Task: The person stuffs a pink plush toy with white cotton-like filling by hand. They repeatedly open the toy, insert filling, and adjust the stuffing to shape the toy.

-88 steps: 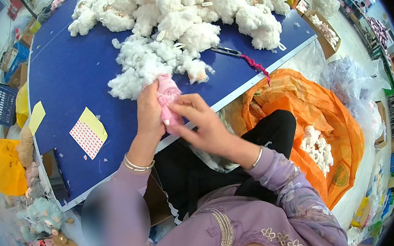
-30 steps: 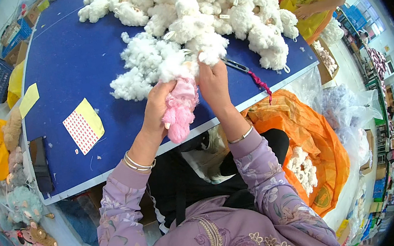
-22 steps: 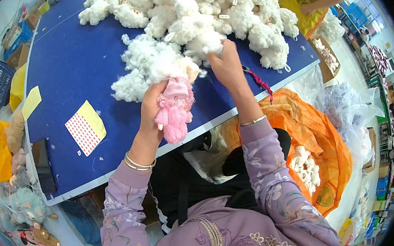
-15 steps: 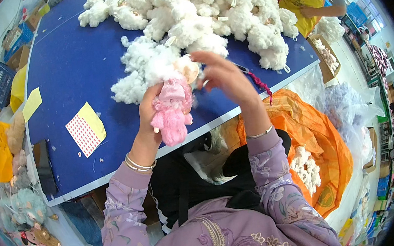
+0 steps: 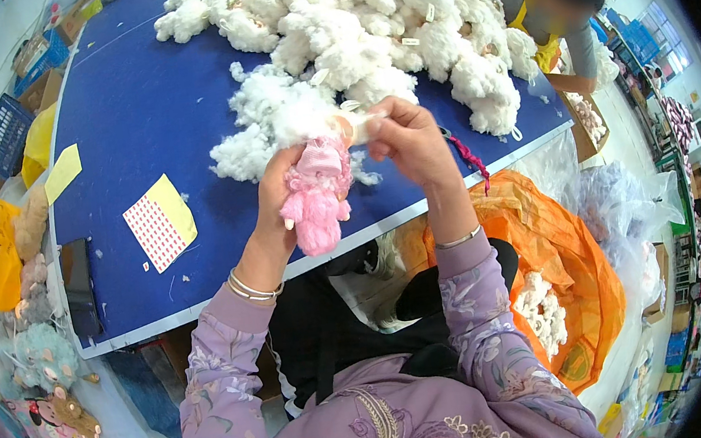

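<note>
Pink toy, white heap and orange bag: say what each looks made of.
Pink toy, held by the left hand: plush fabric, fuzzy and matte, by its nubbly pile. White heap beside it: loose fibre stuffing, probably polyester, by its wispy torn clumps; the right hand pinches a tuft. Orange bag: thin woven or plastic sheet, slightly shiny and creased; which one is unclear.

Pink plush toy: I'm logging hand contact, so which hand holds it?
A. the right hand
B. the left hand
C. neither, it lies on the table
B: the left hand grips the pink plush toy above the table edge, while the right hand pinches white stuffing at its top.
</note>
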